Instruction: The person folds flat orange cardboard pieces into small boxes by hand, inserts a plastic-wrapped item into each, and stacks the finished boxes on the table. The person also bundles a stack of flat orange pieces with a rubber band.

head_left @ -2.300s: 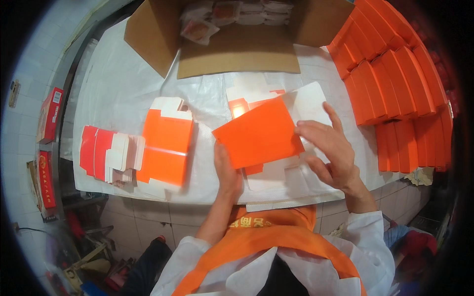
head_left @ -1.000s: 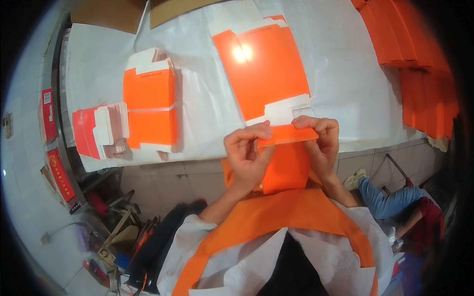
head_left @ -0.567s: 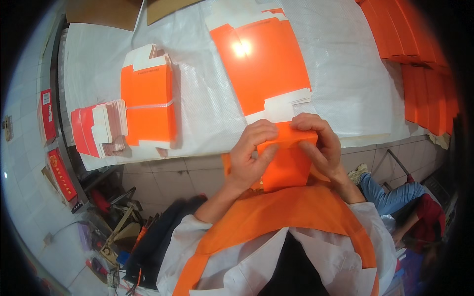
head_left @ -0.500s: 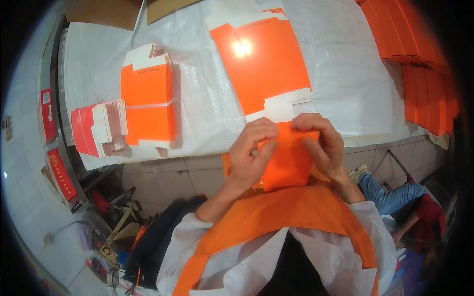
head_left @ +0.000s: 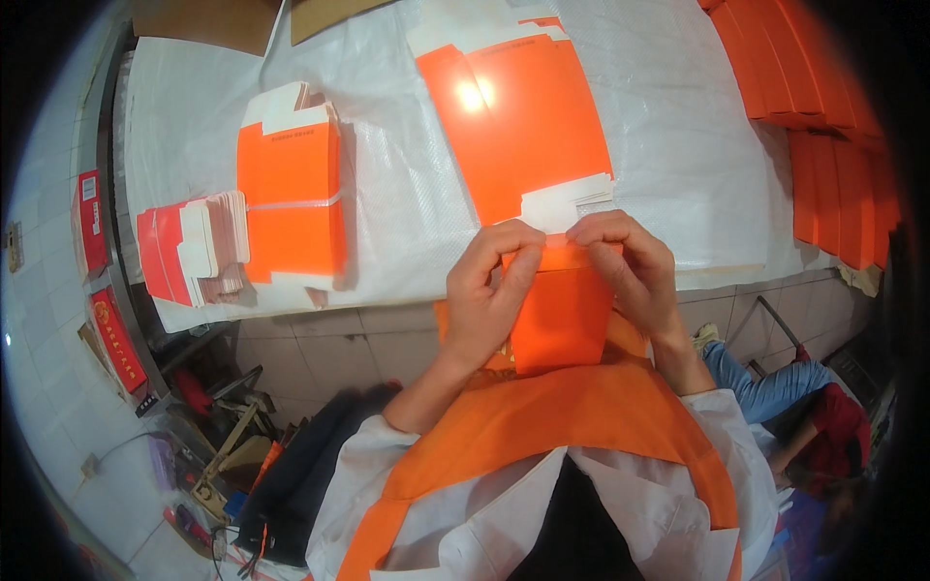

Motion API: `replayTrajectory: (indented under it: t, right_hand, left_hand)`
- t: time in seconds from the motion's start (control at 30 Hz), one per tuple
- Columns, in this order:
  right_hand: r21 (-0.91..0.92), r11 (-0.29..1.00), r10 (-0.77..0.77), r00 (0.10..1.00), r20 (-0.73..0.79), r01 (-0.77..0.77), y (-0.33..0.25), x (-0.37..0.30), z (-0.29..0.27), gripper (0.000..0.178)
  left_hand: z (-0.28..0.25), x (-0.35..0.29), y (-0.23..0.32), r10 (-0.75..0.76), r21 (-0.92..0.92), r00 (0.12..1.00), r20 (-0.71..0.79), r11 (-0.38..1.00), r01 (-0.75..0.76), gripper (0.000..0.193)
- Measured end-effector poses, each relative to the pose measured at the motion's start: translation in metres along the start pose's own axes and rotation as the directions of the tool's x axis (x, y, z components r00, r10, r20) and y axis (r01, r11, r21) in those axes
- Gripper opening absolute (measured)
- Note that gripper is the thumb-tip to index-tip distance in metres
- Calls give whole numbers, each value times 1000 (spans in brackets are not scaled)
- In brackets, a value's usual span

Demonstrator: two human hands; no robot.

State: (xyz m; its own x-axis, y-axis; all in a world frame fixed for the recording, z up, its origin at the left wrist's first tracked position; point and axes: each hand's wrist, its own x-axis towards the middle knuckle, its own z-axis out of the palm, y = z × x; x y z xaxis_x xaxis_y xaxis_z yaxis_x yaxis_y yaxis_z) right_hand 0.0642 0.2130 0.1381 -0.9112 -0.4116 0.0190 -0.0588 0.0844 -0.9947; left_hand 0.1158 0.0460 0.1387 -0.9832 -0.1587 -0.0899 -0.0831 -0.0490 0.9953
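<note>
Left hand and right hand both pinch the top flap of a small orange carton, held just off the counter edge over the apron. Uneven thumb pressure could crease or tear that flap. White-covered counter: red stack, banded orange bundle, flat blanks; tiled walls around.
</note>
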Motion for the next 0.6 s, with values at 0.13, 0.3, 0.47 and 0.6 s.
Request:
replayTrajectory:
  t: [0.13, 0.3, 0.47, 0.6]
  right_hand:
    - [9, 1000, 7, 1000, 23, -7, 2, 2, -2, 7]
    - [10, 1000, 4, 997, 80, -5, 2, 1, -4, 8]
    - [18, 998, -63, 989, 137, 61, 1, 2, -8, 12]
    - [21, 997, -76, 984, 161, 74, 5, 0, -8, 16]
  left_hand:
    - [1, 1, 0, 19, 64, 1000, 5, 998, -20, 10]
    - [-3, -1, -3, 96, 58, 995, 39, 993, -98, 11]
    - [-6, -4, -6, 162, 21, 986, 47, 986, -164, 16]
    - [-7, -5, -14, 234, 43, 971, 56, 971, -236, 20]
